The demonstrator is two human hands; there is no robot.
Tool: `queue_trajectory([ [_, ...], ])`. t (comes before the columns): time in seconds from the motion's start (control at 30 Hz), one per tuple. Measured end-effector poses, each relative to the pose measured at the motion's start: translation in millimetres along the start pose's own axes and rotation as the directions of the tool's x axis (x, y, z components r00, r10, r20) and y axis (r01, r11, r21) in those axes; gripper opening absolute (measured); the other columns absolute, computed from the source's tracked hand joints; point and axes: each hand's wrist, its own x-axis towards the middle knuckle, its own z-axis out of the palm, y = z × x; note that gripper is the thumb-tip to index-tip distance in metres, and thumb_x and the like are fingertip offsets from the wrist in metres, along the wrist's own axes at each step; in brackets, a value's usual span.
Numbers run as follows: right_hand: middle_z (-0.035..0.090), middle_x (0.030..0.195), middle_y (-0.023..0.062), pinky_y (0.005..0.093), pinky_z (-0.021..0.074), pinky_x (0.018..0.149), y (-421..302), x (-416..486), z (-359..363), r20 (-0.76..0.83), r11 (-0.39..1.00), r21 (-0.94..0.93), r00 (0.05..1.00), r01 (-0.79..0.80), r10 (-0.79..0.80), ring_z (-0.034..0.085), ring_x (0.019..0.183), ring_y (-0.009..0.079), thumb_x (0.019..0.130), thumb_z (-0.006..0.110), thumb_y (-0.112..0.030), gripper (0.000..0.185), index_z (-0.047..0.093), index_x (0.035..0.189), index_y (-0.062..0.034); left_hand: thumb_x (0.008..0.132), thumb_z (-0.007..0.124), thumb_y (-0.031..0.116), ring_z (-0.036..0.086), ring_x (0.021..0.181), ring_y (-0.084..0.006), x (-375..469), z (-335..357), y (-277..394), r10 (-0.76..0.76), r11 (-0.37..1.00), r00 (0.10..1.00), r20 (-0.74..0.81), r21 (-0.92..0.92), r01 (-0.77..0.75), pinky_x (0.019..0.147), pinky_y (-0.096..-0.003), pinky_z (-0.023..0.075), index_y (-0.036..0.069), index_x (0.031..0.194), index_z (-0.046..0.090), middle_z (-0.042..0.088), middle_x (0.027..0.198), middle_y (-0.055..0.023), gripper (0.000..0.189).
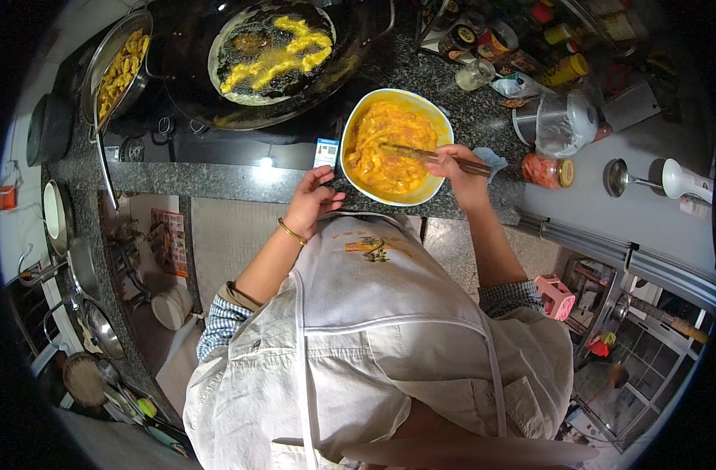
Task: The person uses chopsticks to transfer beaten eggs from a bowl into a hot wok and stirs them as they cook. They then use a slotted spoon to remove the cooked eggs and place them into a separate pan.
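My right hand (459,173) grips a pair of wooden chopsticks (413,154), their coated tips down in a yellow-orange batter mixture (387,132). That mixture, with pinkish pieces in it, lies in a white squarish bowl (428,197) on the granite counter. Beside the bowl's left edge, my left hand (316,197) is empty, its fingers bent and apart. A wok (246,120) of bubbling oil stands on the stove beyond, with yellow battered pieces (302,44) frying in it. Left of the wok, a metal strainer (108,50) holds fried golden pieces (122,67).
A printed sticker (326,154) is on the counter edge. To the right stand a glass jar (475,75), a lidded jar of pink contents (547,171), a plastic-covered container (563,123) and a metal ladle (619,178). Seasoning bottles crowd the back right; the strainer's handle (106,170) overhangs the front edge.
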Motion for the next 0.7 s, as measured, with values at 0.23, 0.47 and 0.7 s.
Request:
queue_trajectory([
  [0.23,0.063,0.087,0.0073,0.0273,0.0483,0.069,4.8,-1.0,33.5,0.267,0.907,-0.314,0.943,0.280,-0.198,0.062,0.079,0.0167,0.086,0.056,-0.007,0.011,0.059,0.095,-0.0018,0.083,0.048,-0.001,0.061,0.084,-0.0182,-0.7,3.6,2.1,-0.045,0.999,0.999,0.025,0.003,0.045,0.071,-0.0285,0.0519,0.005,0.122,0.044,0.047,0.123,-0.0082,0.040],
  [0.47,0.057,0.066,0.0077,0.0295,0.0436,0.051,26.6,2.6,56.7,0.159,0.806,-0.380,0.890,0.454,-0.427,0.056,0.057,0.0173,0.089,0.055,-0.015,0.015,0.055,0.080,-0.0025,0.085,0.048,0.002,0.060,0.087,-0.0171,-0.5,1.9,-1.3,-0.071,0.996,0.997,0.032,0.062,0.069,0.074,-0.0300,0.0509,0.006,0.119,0.047,0.052,0.119,-0.0062,0.034],
  [0.7,0.050,0.057,0.0062,0.0234,0.0372,0.040,39.4,12.9,22.5,-0.277,0.908,0.372,0.910,-0.194,0.308,0.046,0.045,0.0118,0.092,0.052,-0.031,0.031,0.050,0.083,-0.0008,0.085,0.049,0.003,0.060,0.086,-0.0166,-0.3,-5.5,-3.1,-0.063,0.998,0.998,0.020,-0.001,0.063,0.073,-0.0289,0.0507,0.006,0.116,0.049,0.055,0.115,-0.0055,0.031],
])
